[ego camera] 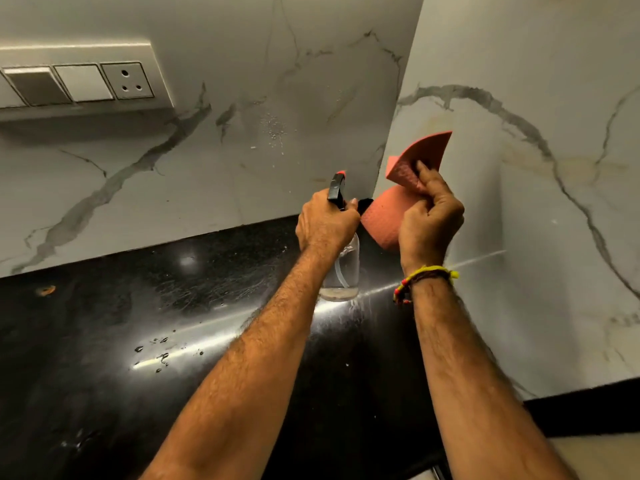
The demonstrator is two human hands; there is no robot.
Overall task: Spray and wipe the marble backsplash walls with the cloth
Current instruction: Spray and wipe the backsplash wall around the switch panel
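Marble backsplash (pixel 242 150) with grey veins carries a patch of spray droplets (pixel 275 128) near the corner. Your left hand (pixel 325 223) is wrapped around the clear spray bottle (pixel 341 271), held above the black table (pixel 138 323). Your right hand (pixel 429 223) pinches the folded orange cloth (pixel 388 216) just beside the side wall (pixel 536 202).

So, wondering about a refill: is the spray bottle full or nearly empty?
Nearly empty: the clear spray bottle in the left hand shows liquid only at its base.
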